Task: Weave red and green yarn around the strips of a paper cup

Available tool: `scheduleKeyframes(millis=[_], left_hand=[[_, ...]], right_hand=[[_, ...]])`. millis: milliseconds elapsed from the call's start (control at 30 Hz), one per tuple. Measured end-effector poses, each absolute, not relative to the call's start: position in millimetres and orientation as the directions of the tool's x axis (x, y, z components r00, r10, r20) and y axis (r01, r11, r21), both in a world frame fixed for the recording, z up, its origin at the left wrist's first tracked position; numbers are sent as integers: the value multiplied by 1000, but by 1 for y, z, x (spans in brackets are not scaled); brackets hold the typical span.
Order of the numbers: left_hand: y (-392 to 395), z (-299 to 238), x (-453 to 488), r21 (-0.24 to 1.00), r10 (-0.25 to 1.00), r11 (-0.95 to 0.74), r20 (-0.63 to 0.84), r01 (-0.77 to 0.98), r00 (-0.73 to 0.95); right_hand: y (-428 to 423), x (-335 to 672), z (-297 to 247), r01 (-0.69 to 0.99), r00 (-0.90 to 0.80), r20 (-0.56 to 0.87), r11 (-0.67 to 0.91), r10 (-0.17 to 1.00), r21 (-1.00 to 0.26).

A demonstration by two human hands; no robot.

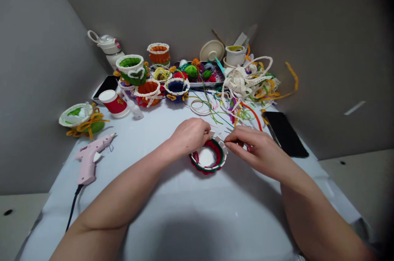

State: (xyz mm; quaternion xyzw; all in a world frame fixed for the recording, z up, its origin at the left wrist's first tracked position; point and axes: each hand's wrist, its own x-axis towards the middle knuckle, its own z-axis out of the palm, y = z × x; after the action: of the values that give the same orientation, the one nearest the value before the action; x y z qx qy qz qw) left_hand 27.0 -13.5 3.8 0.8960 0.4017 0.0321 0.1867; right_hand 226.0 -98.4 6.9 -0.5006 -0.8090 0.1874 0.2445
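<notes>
A woven cup basket (207,170) stands at the middle of the table, with red and green yarn round its sides and white paper strips standing up at its rim. My left hand (192,136) is closed on its far left rim, the fingertips partly hidden. On the right of the rim, my right hand (254,144) pinches a thin dark green yarn strand (223,141) close to the strips. Slim metal tips (228,131) and a bit of red stick out around the same hand, perhaps small scissors tucked in the palm.
A pink glue gun (89,160) lies at left, near a red paper cup (114,104). Finished yarn baskets (147,92) and a tray (200,85) of yarn balls stand behind. Tangled yarn (243,82) and a black phone (285,133) are at right.
</notes>
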Motion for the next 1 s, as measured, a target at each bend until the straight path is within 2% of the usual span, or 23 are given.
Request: scheduleKeyframes(millis=[233,533,600,800,1000], left_hand=[[-13,2,27,330,737,-616,-81,716,671],[-14,2,28,315,732,-627,-74,712,677],[-14,3,28,318,730,-626,-80,712,678],[-14,6,27,313,737,-610,-114,728,667],[-13,5,26,328,744,-597,-113,732,658]], right_hand=[[-98,213,4,809,-437,253,500,863,-310],[-95,203,11,819,-533,214,563,818,-112],[-97,207,13,800,-563,180,587,807,-129],[-102,231,21,736,-592,156,609,791,-297],[-99,246,9,755,-492,199,529,847,-386]])
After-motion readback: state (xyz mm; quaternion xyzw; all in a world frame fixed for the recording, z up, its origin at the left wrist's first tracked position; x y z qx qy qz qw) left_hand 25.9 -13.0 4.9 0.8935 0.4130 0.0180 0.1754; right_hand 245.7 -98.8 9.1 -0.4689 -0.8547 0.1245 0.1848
